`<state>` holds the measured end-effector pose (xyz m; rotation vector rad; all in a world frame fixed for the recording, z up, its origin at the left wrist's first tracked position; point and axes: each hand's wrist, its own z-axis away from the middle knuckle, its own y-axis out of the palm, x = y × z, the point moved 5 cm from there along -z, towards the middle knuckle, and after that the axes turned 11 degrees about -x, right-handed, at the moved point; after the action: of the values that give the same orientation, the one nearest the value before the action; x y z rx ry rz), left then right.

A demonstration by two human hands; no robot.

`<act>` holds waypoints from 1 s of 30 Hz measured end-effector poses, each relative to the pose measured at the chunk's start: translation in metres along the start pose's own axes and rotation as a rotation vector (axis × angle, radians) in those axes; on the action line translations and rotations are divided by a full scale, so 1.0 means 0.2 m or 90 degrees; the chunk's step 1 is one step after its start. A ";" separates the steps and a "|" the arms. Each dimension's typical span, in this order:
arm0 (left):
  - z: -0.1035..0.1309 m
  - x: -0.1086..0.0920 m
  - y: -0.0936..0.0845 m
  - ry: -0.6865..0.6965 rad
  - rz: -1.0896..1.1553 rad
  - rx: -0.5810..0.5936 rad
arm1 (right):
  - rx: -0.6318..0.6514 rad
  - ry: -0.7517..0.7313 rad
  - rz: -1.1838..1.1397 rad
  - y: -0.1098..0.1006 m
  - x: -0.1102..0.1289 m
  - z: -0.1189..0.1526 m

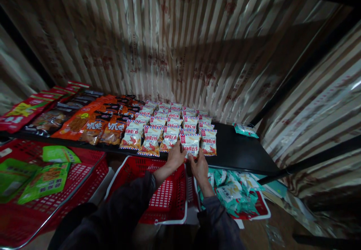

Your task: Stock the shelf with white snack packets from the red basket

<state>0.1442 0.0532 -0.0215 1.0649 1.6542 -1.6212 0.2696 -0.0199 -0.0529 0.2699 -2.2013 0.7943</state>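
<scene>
Between both my hands is a small white and orange snack bag with red lettering, at the front of the black shelf. My left hand grips its left lower edge, fingers curled in. On the other side my right hand pinches the lower right edge, thumb in front. Matching snack bags stand behind it in rows, among them one bag just right of my right hand and another bag by my left hand. Below my hands sits a red basket with nothing visible inside.
Orange snack packs and red packs fill the shelf's left part. A teal packet lies at the right. Teal packets heap in a right basket; green packets lie in a left basket. A dark post rises at right.
</scene>
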 end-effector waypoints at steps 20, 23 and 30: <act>0.04 0.06 0.07 0.017 0.055 -0.031 | -0.011 -0.004 -0.027 0.02 -0.02 0.01; 0.05 0.05 0.08 0.031 0.092 -0.039 | -0.029 -0.022 -0.039 0.02 -0.01 0.01; 0.00 0.00 0.07 0.058 0.137 -0.060 | -0.051 -0.059 -0.051 0.05 -0.01 -0.06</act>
<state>0.1567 0.0524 -0.0291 1.2382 1.5946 -1.3627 0.2741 -0.0044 -0.0529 0.3581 -2.2873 0.6604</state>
